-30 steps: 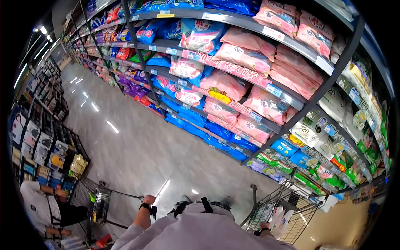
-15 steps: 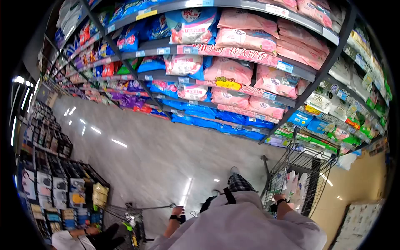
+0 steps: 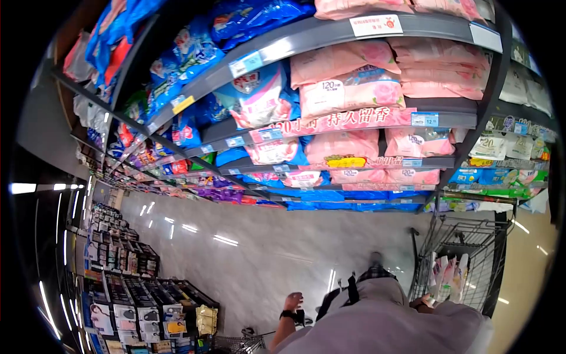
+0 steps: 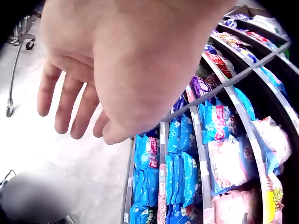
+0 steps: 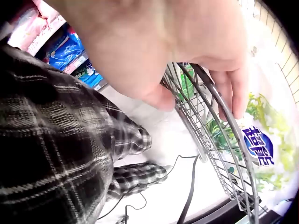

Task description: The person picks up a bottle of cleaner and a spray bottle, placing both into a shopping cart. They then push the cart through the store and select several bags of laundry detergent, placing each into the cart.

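My left hand point(image 3: 293, 302) hangs over the grey floor with nothing in it. Its fingers point(image 4: 70, 105) point down, loosely extended, in the left wrist view. At the near side of a wire shopping cart point(image 3: 492, 242) is my right hand point(image 3: 422, 302). From the right wrist view, its thumb lies inside and its fingers outside the cart's metal rim point(image 5: 227, 109), gripping it. A white and green printed plastic pack point(image 5: 275, 154) sits in the cart beside those fingers. In the head view, several packs point(image 3: 448, 274) stand upright there.
Shelves ahead carry pink bags point(image 3: 351, 88) and blue bags point(image 3: 259, 23) of packaged goods. A dark shelf post point(image 3: 483, 100) runs down near the cart. At lower left is a display rack point(image 3: 141, 307) of hanging goods, with part of another cart point(image 3: 239, 343) beside it.
My left hand has come away from the bar of the other cart. The view has turned left and drawn closer to the shelves. My right hand has stayed with its cart.
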{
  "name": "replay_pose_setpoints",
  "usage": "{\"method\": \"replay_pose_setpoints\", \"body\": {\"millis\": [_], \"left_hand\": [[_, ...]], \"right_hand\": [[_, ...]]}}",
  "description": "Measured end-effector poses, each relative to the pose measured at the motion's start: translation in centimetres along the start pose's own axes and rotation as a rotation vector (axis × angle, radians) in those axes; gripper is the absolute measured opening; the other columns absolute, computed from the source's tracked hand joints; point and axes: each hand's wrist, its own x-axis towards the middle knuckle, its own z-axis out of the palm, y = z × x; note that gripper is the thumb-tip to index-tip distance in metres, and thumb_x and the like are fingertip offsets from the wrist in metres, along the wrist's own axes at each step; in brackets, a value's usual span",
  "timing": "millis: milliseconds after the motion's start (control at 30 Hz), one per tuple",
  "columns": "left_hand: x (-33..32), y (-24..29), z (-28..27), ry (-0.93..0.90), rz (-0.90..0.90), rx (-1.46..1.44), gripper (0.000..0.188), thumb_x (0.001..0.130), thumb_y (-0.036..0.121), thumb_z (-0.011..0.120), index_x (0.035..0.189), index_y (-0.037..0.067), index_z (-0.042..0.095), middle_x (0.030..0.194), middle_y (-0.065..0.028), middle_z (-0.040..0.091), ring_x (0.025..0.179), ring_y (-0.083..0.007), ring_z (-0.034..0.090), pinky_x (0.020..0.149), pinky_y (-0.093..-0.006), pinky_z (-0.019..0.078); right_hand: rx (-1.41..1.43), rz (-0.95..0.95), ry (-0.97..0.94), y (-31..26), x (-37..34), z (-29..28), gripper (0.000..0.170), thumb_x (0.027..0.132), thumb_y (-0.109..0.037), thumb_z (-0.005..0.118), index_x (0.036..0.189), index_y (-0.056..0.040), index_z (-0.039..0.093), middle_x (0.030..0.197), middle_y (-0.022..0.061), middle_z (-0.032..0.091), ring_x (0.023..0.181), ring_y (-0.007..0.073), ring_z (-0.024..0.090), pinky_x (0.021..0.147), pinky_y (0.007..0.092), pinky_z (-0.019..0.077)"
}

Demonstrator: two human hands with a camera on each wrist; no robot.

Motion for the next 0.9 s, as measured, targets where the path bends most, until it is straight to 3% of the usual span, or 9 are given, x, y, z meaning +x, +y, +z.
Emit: {"method": "replay_pose_setpoints", "body": {"millis": [133, 233, 267, 367, 400, 433, 467, 500, 900], "left_hand": [[0.3, 6.2, 1.1, -0.016, -0.021, 0.152, 0.035, 0.088, 0.031, 0.057, 0.117, 0.011, 0.056, 0.106, -0.0072, 0.064, 0.093, -0.0222, 0.061, 0.078, -0.0431, 0.0475], [1.8, 9.3, 1.0, -0.054, 0.006, 0.249, 0.032, 0.087, 0.028, 0.057, 0.113, 0.01, 0.059, 0.099, -0.0067, 0.066, 0.086, -0.0199, 0.063, 0.071, -0.0411, 0.0499], [2.2, 10.3, 1.0, -0.079, 0.013, 0.273, 0.031, 0.086, 0.027, 0.058, 0.113, 0.01, 0.059, 0.098, -0.0065, 0.066, 0.085, -0.0197, 0.064, 0.071, -0.0409, 0.0507], [5.8, 12.8, -0.5, -0.237, 0.063, 0.249, 0.029, 0.085, 0.024, 0.06, 0.111, 0.01, 0.059, 0.095, -0.0056, 0.067, 0.081, -0.0186, 0.065, 0.067, -0.0393, 0.0525], [7.4, 13.5, -1.0, -0.248, 0.087, 0.234, 0.028, 0.083, 0.022, 0.061, 0.109, 0.01, 0.06, 0.093, -0.0047, 0.067, 0.079, -0.0178, 0.066, 0.065, -0.038, 0.0537], [9.5, 14.0, -1.6, -0.267, 0.135, 0.225, 0.028, 0.083, 0.022, 0.061, 0.108, 0.01, 0.061, 0.092, -0.0045, 0.066, 0.078, -0.0174, 0.065, 0.063, -0.0373, 0.053], [11.2, 14.5, -2.0, -0.288, 0.181, 0.21, 0.028, 0.084, 0.023, 0.061, 0.108, 0.011, 0.061, 0.092, -0.0042, 0.066, 0.077, -0.017, 0.065, 0.062, -0.0367, 0.0523], [12.4, 15.4, -2.1, -0.255, 0.206, 0.255, 0.028, 0.084, 0.025, 0.061, 0.108, 0.011, 0.061, 0.091, -0.0041, 0.066, 0.076, -0.0163, 0.064, 0.061, -0.0354, 0.0511], [20.3, 25.6, -11.7, -0.354, 0.436, 0.557, 0.034, 0.083, 0.031, 0.061, 0.105, 0.006, 0.065, 0.087, -0.0058, 0.067, 0.069, -0.0146, 0.063, 0.056, -0.0298, 0.0489]], "right_hand": [[0.529, 0.167, 0.298, 6.3, 1.6, 2.8, 0.021, 0.084, -0.016, 0.059, 0.1, -0.0046, 0.067, 0.096, 0.0194, 0.067, 0.097, 0.0306, 0.064, 0.076, 0.052, 0.0473], [0.269, -0.01, 0.489, 7.1, 0.8, 3.3, 0.02, 0.082, -0.018, 0.058, 0.081, 0.0007, 0.065, 0.077, 0.0192, 0.066, 0.077, 0.0263, 0.067, 0.063, 0.0399, 0.0492], [0.932, -0.04, 0.215, 8.1, 3.7, 5.7, 0.026, 0.081, -0.02, 0.06, 0.094, 0.0024, 0.063, 0.087, 0.0192, 0.067, 0.084, 0.02, 0.067, 0.067, 0.0357, 0.05], [0.321, 0.372, -0.06, -7.2, -0.9, 2.5, 0.074, 0.092, -0.048, 0.039, 0.146, -0.0007, 0.021, 0.135, 0.0156, 0.051, 0.123, 0.0327, 0.049, 0.109, 0.059, 0.0138], [-0.074, 0.216, -0.261, -6.7, 3.4, 4.3, 0.067, 0.091, -0.049, 0.038, 0.141, -0.0041, 0.038, 0.137, 0.0121, 0.05, 0.124, 0.0317, 0.049, 0.109, 0.0589, 0.0096], [-0.342, -0.106, -0.226, -7.4, 1.9, 1.7, 0.057, 0.091, -0.049, 0.038, 0.128, -0.0104, 0.056, 0.135, 0.0093, 0.053, 0.124, 0.0297, 0.05, 0.108, 0.0567, 0.0146], [-0.013, 0.205, -0.001, -4.1, 10.4, 9.3, 0.052, 0.091, -0.048, 0.038, 0.125, -0.0147, 0.06, 0.133, 0.0084, 0.055, 0.124, 0.0285, 0.05, 0.104, 0.0546, 0.0236], [0.572, 0.363, 0.139, -8.0, -0.2, 0.6, 0.088, 0.07, -0.033, 0.073, 0.137, 0.002, 0.028, 0.129, 0.0245, 0.05, 0.127, 0.0292, 0.046, 0.106, 0.0357, 0.0363], [0.665, 0.433, 0.442, -15.6, -2.0, -2.0, 0.057, 0.073, -0.046, 0.067, 0.108, -0.0008, 0.064, 0.123, 0.0207, 0.059, 0.113, 0.0322, 0.058, 0.093, 0.0384, 0.0472]]}}
